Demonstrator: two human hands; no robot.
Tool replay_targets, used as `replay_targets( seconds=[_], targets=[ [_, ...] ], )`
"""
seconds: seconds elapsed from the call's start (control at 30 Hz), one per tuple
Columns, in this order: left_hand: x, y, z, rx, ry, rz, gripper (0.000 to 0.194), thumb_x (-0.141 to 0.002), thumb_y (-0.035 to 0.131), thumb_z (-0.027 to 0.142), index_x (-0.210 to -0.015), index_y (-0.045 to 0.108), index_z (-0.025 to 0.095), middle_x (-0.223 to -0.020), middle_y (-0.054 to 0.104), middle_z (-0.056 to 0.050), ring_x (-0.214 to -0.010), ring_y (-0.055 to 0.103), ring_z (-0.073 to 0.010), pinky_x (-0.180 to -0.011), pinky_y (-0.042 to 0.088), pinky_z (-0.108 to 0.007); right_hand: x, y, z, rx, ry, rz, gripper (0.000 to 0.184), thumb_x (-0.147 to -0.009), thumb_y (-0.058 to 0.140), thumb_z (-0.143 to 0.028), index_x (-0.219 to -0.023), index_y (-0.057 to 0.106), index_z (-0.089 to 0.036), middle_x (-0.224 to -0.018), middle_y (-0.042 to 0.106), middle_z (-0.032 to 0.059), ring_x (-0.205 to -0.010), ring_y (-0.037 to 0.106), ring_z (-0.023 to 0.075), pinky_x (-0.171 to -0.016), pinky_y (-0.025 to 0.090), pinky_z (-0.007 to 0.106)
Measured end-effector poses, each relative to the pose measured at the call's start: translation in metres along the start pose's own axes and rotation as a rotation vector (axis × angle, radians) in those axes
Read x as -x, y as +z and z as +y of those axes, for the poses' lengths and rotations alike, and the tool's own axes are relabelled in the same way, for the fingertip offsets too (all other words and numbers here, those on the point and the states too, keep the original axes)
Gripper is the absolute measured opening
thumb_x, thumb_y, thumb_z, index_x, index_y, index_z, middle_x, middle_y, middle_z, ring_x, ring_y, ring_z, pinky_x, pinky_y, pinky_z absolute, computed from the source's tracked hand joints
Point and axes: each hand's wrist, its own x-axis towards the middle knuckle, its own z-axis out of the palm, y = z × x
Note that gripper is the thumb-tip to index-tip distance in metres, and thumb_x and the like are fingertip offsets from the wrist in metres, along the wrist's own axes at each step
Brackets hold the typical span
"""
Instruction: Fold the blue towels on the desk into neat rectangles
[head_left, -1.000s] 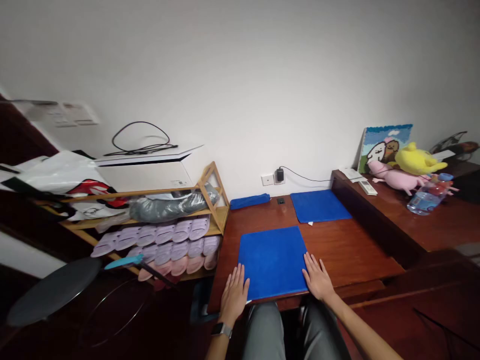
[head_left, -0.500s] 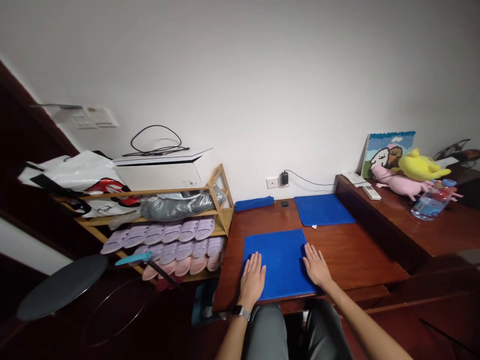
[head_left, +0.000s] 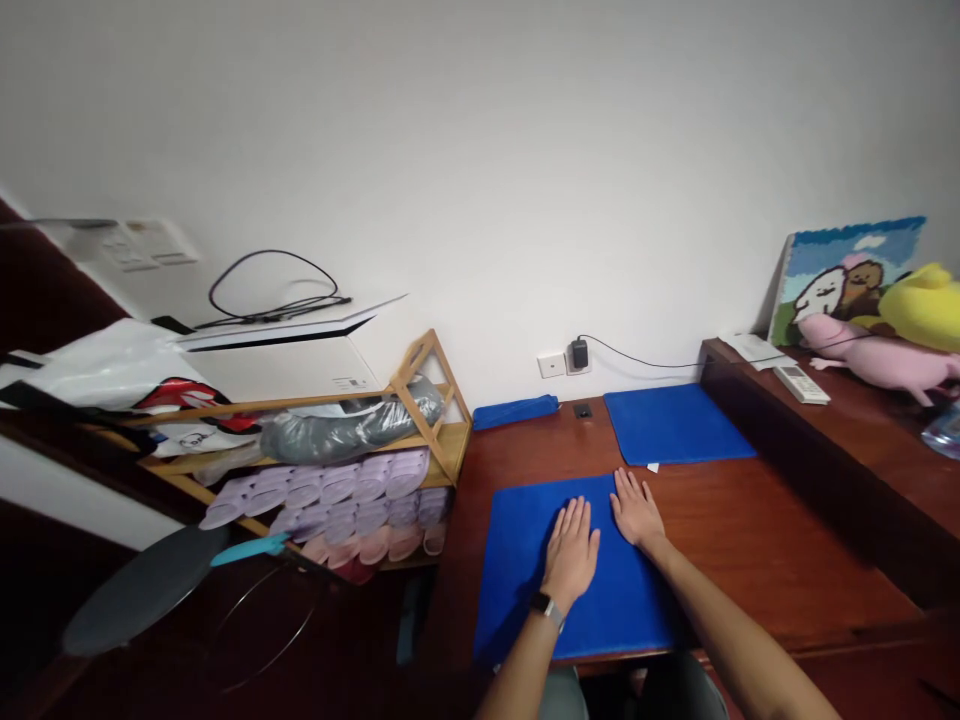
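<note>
Hands pressing flat, fingers spread, left hand [head_left: 571, 555] and right hand [head_left: 636, 510] lying side by side on blue cloth [head_left: 525, 580], cloth lying spread at tabletop [head_left: 757, 545] near edge; second blue cloth [head_left: 675, 425] lying behind

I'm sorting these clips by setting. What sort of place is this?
Probably a room in a home. A bamboo rack holds rows of slippers, plush toys sit on a wooden ledge, and both hands, left hand and right hand, lie flat on a blue cloth.
</note>
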Motion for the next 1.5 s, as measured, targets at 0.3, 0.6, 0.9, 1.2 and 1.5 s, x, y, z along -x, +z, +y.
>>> replay_targets(
  seconds=[0.3,0.6,0.9,1.2,1.5],
  targets=[
    [-0.061,0.028,-0.012,-0.011,-0.157,-0.096,0.070,-0.108,0.016,0.056,-0.164,0.033,0.018,-0.169,0.034,-0.008,-0.159,0.025,-0.0233,-0.131,0.022,-0.047,0.000,0.006,0.004,0.015,-0.004,-0.003,0.066,-0.105,0.017,-0.037,-0.167,0.021,-0.012,-0.173,0.020,0.0057,-0.161,0.014,0.0228,-0.130,0.011,0.048],
    [0.026,-0.023,-0.183,-0.178,-0.337,-0.033,0.062,-0.109,0.024,0.045,-0.165,0.028,0.020,-0.168,0.037,-0.010,-0.156,0.032,-0.0251,-0.127,0.029,-0.050,-0.001,0.006,0.003,0.016,0.006,-0.018,0.068,-0.106,0.011,-0.042,-0.167,0.019,-0.013,-0.173,0.018,0.0047,-0.161,0.015,0.0226,-0.130,0.012,0.048],
    [0.022,-0.016,-0.178,-0.180,-0.356,0.024,0.063,-0.107,0.024,0.045,-0.163,0.035,0.017,-0.167,0.038,-0.010,-0.156,0.033,-0.0248,-0.128,0.026,-0.048,0.020,-0.008,-0.002,0.000,0.013,0.030,0.068,-0.107,0.011,-0.045,-0.167,0.018,-0.013,-0.173,0.018,0.0049,-0.161,0.013,0.0215,-0.131,0.013,0.047],
    [0.018,-0.024,-0.179,-0.168,-0.355,0.063,0.065,-0.105,0.027,0.042,-0.160,0.038,0.010,-0.166,0.039,-0.012,-0.155,0.035,-0.0273,-0.128,0.026,-0.048,0.055,-0.015,-0.003,0.007,0.009,-0.074,0.068,-0.107,0.012,-0.045,-0.167,0.016,-0.013,-0.173,0.017,0.0037,-0.161,0.013,0.0207,-0.131,0.011,0.045],
    [-0.022,0.004,-0.007,-0.001,-0.027,0.037,0.063,-0.109,0.022,0.044,-0.164,0.033,0.016,-0.166,0.039,-0.011,-0.157,0.029,-0.0261,-0.130,0.025,-0.051,0.056,-0.014,0.000,0.001,-0.014,-0.067,0.065,-0.107,0.016,-0.041,-0.167,0.019,-0.017,-0.173,0.019,0.0045,-0.161,0.014,0.0222,-0.131,0.010,0.047]
  ],
)
